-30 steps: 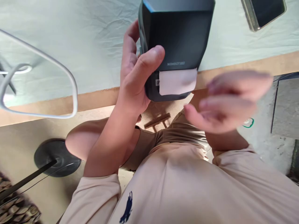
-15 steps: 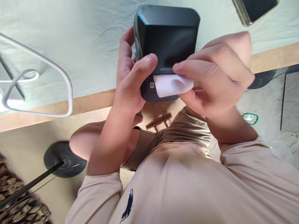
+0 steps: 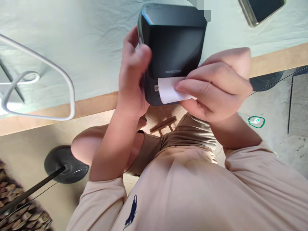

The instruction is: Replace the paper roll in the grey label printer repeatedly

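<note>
Pale cloth (image 3: 91, 48) covers the table; above its edge the left hand (image 3: 132, 80) grips a black label printer (image 3: 173, 45), while the right hand (image 3: 216, 86) pinches the white label (image 3: 166, 91) at its slot; a phone (image 3: 262, 9) lies well apart

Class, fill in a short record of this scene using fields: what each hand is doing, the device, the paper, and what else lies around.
Left hand: left hand grips the side of the label printer, held at the table edge.
Right hand: right hand pinches the white label at the printer's slot.
Device: dark, boxy, with small lettering above the slot.
Label: white, blank on the visible part, partly covered by fingers.
Surface: table cloth, pale and wrinkled.
Nearby: white cable at left; phone at top right.
</note>
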A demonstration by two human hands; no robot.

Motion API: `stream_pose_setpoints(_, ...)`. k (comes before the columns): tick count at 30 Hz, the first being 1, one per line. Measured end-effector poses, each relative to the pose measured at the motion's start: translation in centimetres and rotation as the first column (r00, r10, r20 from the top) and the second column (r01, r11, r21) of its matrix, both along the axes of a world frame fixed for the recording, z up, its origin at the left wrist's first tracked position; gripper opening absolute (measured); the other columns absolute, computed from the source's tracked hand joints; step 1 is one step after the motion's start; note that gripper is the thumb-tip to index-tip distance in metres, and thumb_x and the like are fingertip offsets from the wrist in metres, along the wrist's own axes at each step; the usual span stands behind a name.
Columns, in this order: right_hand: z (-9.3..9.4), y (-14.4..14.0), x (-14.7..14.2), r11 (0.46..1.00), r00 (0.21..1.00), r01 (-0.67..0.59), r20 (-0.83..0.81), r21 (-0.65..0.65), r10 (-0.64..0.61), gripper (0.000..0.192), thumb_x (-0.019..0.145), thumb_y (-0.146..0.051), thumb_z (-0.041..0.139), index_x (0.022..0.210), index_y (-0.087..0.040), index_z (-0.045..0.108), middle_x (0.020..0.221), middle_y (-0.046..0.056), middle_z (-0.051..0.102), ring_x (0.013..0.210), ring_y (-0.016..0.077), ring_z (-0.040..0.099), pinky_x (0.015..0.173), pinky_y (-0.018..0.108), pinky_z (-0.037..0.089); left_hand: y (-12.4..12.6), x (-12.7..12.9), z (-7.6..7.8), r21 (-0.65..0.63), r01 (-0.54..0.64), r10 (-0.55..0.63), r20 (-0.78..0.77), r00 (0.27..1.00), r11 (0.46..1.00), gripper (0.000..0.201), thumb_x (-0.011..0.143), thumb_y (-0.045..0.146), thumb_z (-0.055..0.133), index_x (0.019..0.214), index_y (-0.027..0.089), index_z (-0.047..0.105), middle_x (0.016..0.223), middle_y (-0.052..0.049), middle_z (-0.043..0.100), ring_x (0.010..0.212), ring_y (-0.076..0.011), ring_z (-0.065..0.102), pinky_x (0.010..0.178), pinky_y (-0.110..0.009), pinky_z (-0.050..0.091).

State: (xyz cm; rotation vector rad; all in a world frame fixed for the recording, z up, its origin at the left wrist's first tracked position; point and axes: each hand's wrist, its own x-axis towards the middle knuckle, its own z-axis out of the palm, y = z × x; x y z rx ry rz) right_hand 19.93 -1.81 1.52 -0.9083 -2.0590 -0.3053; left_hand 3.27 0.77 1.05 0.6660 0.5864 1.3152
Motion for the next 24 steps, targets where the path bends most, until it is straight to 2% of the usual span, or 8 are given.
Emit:
stream_pose_setpoints(3,0.1,0.1,0.0,0.997,1.0,-0.002,-0.008,-0.083,0.002,0.013,0.09,-0.024,0.062,0.097,-0.024,0.073,0.088,0.0,0.07,0.092,0.0161,0.064,0.083,0.035,0.049,0.3,-0.1,0.3,-0.09,0.086,-0.083,0.03,0.996,0.992,0.04,0.109,0.033,0.027,0.096,0.02,0.062,0.121,-0.008,0.071,0.146,-0.0239,0.053,0.123,-0.042,0.048)
stream_pose_setpoints(7,0.0,0.4,0.3,0.985,0.989,-0.1,-0.127,-0.143,0.082,0.027,0.094,-0.042,0.059,0.105,-0.023,0.074,0.096,0.003,0.07,0.093,0.0158,0.067,0.088,0.036,0.054,1.1,-0.6,-1.3,-0.12,0.062,-0.062,0.001,0.998,0.991,0.043,0.109,0.042,0.03,0.092,0.024,0.064,0.114,-0.006,0.075,0.149,-0.0241,0.048,0.121,-0.042,0.048)
stream_pose_setpoints(9,0.1,0.5,0.4,0.972,0.98,-0.081,-0.196,-0.219,0.037,0.035,0.096,-0.05,0.054,0.11,-0.024,0.072,0.104,0.005,0.071,0.103,0.0184,0.068,0.092,0.039,0.056,1.3,-0.7,-1.6,-0.102,0.054,-0.057,-0.029,0.998,0.993,0.043,0.109,0.042,0.029,0.092,0.026,0.065,0.109,-0.005,0.075,0.148,-0.0233,0.048,0.119,-0.04,0.048)
stream_pose_setpoints(12,0.6,0.4,0.2,0.934,0.965,-0.04,-0.256,-0.354,-0.056,0.031,0.098,-0.047,0.052,0.115,-0.027,0.069,0.116,0.007,0.069,0.116,0.0195,0.064,0.097,0.036,0.056,1.1,-0.7,-1.4,-0.076,0.044,-0.047,-0.043,0.998,0.996,0.04,0.11,0.033,0.03,0.093,0.023,0.064,0.1,-0.006,0.072,0.138,-0.023,0.056,0.117,-0.039,0.048)
stream_pose_setpoints(15,1.6,0.2,0.1,0.899,0.946,-0.107,-0.321,-0.424,-0.038,0.029,0.096,-0.039,0.058,0.117,-0.022,0.067,0.119,0.009,0.066,0.115,0.018,0.061,0.089,0.031,0.058,0.9,-0.6,-1.1,-0.079,0.017,-0.02,-0.04,0.999,0.997,0.035,0.109,0.03,0.035,0.092,0.02,0.063,0.088,-0.004,0.066,0.126,-0.0234,0.061,0.114,-0.041,0.049)
stream_pose_setpoints(19,2.5,0.7,0.7,0.862,0.979,-0.06,-0.2,-0.503,-0.048,0.035,0.095,-0.041,0.063,0.125,-0.024,0.067,0.127,0.01,0.061,0.115,0.0189,0.06,0.085,0.031,0.061,1.0,-0.5,-0.8,-0.134,0.016,-0.025,-0.069,0.997,0.991,0.037,0.109,0.028,0.032,0.088,0.025,0.062,0.091,-0.004,0.069,0.132,-0.0208,0.059,0.117,-0.034,0.048)
stream_pose_setpoints(21,2.9,1.1,1.2,0.866,0.985,-0.033,-0.163,-0.499,-0.057,0.037,0.092,-0.047,0.067,0.124,-0.028,0.068,0.12,0.009,0.061,0.106,0.0199,0.061,0.081,0.034,0.062,0.9,-0.5,-0.3,-0.185,-0.007,-0.008,-0.08,0.997,0.983,0.035,0.108,0.032,0.035,0.087,0.027,0.062,0.096,-0.002,0.07,0.136,-0.0218,0.059,0.114,-0.034,0.051)
stream_pose_setpoints(24,3.9,1.7,1.5,0.888,0.977,-0.015,-0.194,-0.459,-0.084,0.037,0.088,-0.052,0.071,0.116,-0.028,0.069,0.093,0.004,0.06,0.083,0.016,0.06,0.076,0.035,0.06,0.7,-0.4,0.7,-0.225,0.043,-0.052,-0.032,0.998,0.973,0.042,0.109,0.04,0.031,0.088,0.023,0.063,0.108,-0.003,0.071,0.145,-0.0256,0.055,0.114,-0.042,0.054)
